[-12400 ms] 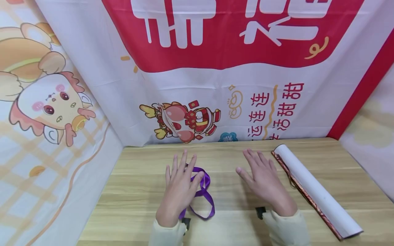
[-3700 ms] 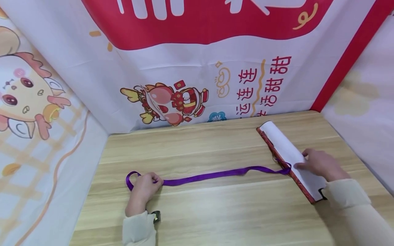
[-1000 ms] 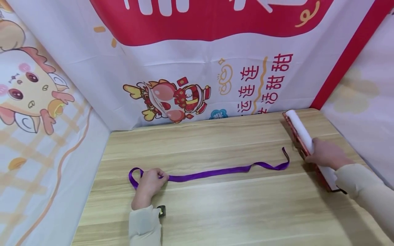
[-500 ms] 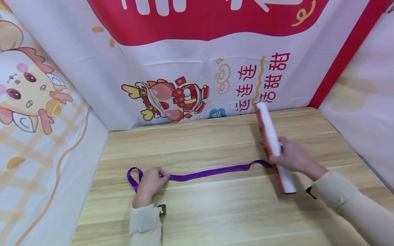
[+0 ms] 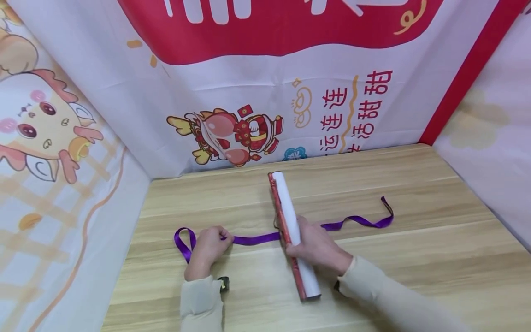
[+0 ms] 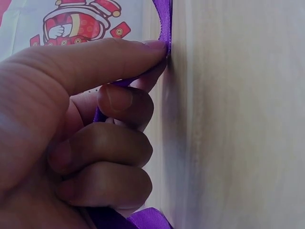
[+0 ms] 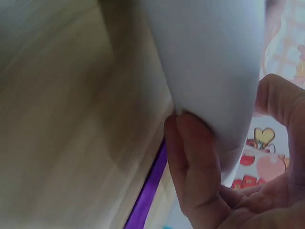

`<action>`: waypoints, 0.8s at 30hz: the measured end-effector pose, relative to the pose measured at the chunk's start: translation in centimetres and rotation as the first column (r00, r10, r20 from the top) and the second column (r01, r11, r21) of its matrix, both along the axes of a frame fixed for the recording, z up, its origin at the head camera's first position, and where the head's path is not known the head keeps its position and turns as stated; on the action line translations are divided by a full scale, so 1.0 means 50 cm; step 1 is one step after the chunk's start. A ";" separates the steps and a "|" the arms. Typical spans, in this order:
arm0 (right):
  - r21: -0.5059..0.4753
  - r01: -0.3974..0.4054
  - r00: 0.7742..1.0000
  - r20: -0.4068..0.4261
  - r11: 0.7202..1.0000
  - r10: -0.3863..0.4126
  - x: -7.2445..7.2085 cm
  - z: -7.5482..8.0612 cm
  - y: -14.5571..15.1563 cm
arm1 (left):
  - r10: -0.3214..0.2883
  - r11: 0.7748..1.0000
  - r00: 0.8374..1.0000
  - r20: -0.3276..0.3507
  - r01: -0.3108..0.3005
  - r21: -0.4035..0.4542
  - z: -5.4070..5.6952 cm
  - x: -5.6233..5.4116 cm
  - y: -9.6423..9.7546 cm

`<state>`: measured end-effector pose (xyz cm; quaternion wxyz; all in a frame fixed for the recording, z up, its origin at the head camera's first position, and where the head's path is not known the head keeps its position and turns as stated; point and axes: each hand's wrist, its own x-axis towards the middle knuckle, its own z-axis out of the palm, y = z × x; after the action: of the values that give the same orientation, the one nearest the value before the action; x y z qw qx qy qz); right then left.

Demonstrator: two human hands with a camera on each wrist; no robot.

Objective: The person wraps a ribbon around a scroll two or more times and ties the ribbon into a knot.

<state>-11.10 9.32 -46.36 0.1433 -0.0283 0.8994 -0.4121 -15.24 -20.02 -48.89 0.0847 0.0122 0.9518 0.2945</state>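
A purple ribbon [image 5: 256, 240] stretches across the wooden table, its left end looped and its right end wavy. My left hand [image 5: 210, 249] pinches it near the loop; the left wrist view shows thumb and forefinger tips on the ribbon [image 6: 164, 21], the other fingers curled. Across the ribbon's middle lies a rolled white scroll [image 5: 292, 216] with a red patterned edge, slanting away from me. My right hand [image 5: 317, 244] grips the scroll from its right side. In the right wrist view, fingers and thumb go round the white roll [image 7: 209, 62], with the ribbon [image 7: 151, 186] beneath.
The wooden table [image 5: 415, 267] ends at the back against a white and red printed cloth [image 5: 249, 74]. Another printed cloth [image 5: 103, 212] hangs along the left side, and a pale one [image 5: 493, 175] along the right.
My right hand has picked the scroll up from the right side and carried it left over the ribbon. My left hand keeps its pinch almost in place.
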 end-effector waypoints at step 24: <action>0.493 0.000 0.963 -0.234 0.870 0.132 0.020 -0.026 -0.133 | -0.016 1.000 1.000 -0.012 0.016 -0.020 0.005 0.004 0.006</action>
<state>-10.11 2.65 -47.66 0.0406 -0.0759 0.9835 -0.1588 -15.05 -19.74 -48.63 0.0813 0.0208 0.9551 0.2841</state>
